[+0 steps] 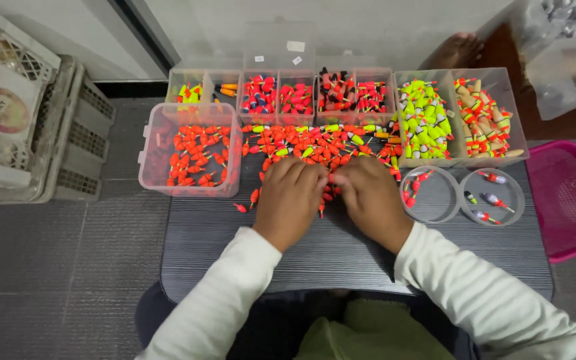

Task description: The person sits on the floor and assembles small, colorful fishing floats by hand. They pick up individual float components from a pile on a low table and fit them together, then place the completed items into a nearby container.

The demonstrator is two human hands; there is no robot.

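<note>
A loose heap of small fishing floats (315, 143), mostly red and orange with some yellow-green ones, lies across the far part of a dark ribbed table (328, 257). My left hand (290, 200) and my right hand (370, 199) rest palm down side by side at the heap's near edge, fingertips among the floats. Whether either hand pinches a float is hidden under the fingers. A clear box of red floats (191, 150) stands to the left of my left hand.
A row of clear compartments (341, 93) holds sorted floats behind the heap. Two round clear lids (465, 195) with a few floats sit at the right. A pink basket (571, 197) is right of the table; white crates (28, 120) stand on the floor, left.
</note>
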